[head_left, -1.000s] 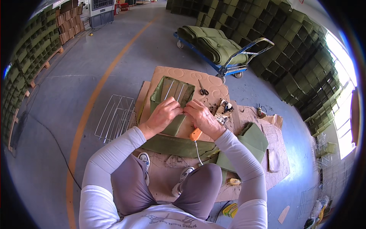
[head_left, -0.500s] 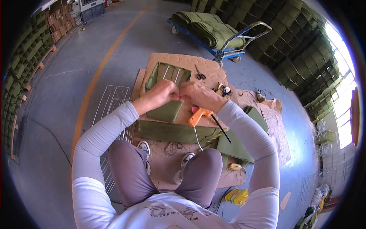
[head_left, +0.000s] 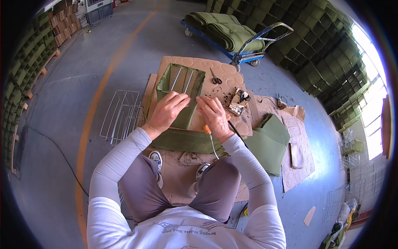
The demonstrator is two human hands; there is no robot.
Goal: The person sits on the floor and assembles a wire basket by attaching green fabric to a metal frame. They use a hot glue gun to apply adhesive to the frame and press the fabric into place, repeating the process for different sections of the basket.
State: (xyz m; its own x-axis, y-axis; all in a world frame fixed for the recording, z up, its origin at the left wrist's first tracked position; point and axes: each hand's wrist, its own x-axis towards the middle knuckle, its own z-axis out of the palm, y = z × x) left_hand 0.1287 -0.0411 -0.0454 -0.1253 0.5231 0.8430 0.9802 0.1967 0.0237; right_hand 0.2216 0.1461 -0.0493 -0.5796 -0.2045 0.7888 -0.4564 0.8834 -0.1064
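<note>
I have the bare left hand (head_left: 168, 110) and the bare right hand (head_left: 212, 112) near the centre of the frame, just above the near end of an open-topped, olive-green box (head_left: 184, 119) of fabric-like sheet, with two thin pale metal rods (head_left: 176, 79) showing inside it. The fingers of both hands are curled in, the fingertips facing each other across a small gap; from here I cannot tell whether either pinches a strand or the box's edge. The box sits on brown cardboard (head_left: 176, 61) with a long olive-green strip (head_left: 182, 141) just below it in the frame. My main worry is the orange-handled tool (head_left: 207, 129) with the white cord (head_left: 214, 146), partly hidden under the right hand: a careless drop of that wrist could knock it, and if its tip is hot, as I suspect, it might burn skin or mark the green material. The cord runs down toward the knees, so a shifting leg could drag the tool away. If the fingertips do hold a thin strand, a quick pull could snap it or skew the rim. Right of centre, the pale block smeared with black residue (head_left: 238, 102) could soil a straying sleeve, and black-handled scissors (head_left: 216, 81) lie above it.
</note>
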